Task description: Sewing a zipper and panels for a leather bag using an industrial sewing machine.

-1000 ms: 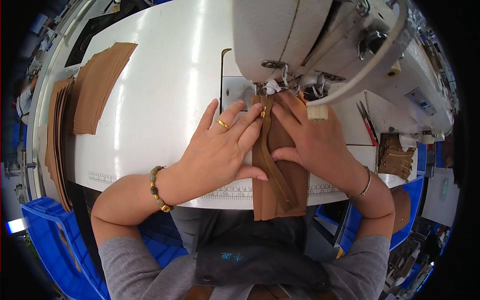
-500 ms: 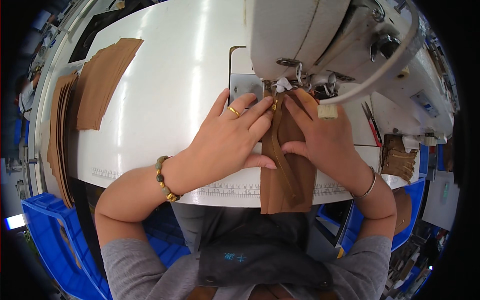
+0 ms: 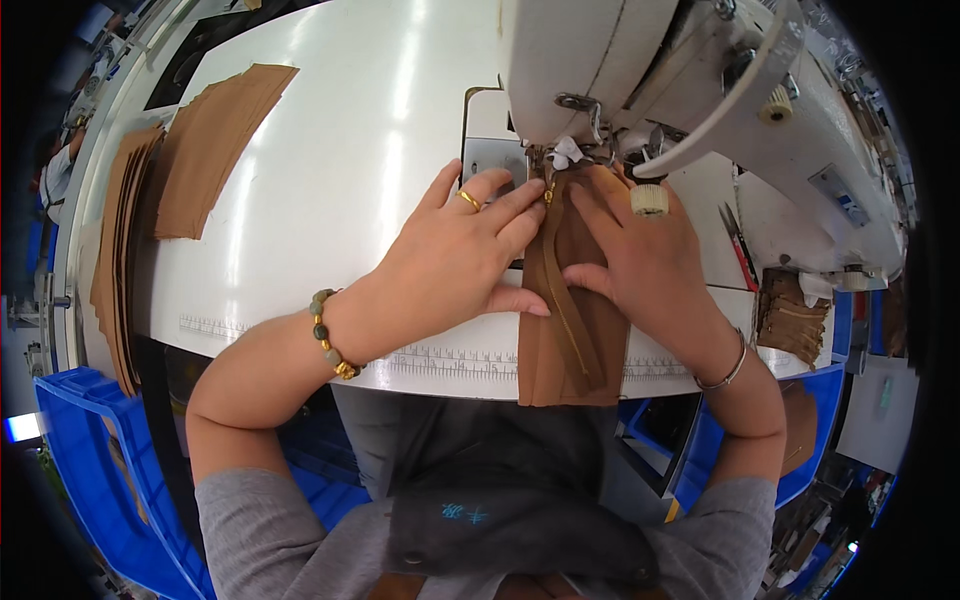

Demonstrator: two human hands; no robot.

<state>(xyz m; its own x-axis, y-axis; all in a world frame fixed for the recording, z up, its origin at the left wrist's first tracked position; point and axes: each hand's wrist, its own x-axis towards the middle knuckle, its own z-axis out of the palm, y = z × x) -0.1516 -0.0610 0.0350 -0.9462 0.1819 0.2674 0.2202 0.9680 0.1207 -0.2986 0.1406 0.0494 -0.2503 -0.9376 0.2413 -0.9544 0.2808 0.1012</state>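
Note:
A brown fabric strip (image 3: 570, 375) lies under the needle area of the white sewing machine (image 3: 560, 60), with an olive-brown zipper tape (image 3: 565, 320) and gold slider (image 3: 550, 195) on it. My left hand (image 3: 465, 255) lies spread at its left side, fingertips beside the slider and thumb on the fabric near the tape. My right hand (image 3: 645, 260) rests open on the fabric's right half, thumb toward the tape, some fingertips partly hidden under the machine head. A small white piece (image 3: 566, 150) sits at the presser foot, whose contact point I cannot make out.
Brown panel stacks (image 3: 210, 150) lie at the left of the white table (image 3: 330, 170). Scissors (image 3: 738, 240) and small brown pieces (image 3: 790, 315) lie at the right. Blue bins (image 3: 95, 470) flank me. A person (image 3: 60, 175) appears at the far left.
The view has shifted, so most things appear higher. The fabric strip and zipper tape have crept slightly forward toward the needle, with both hands staying on them.

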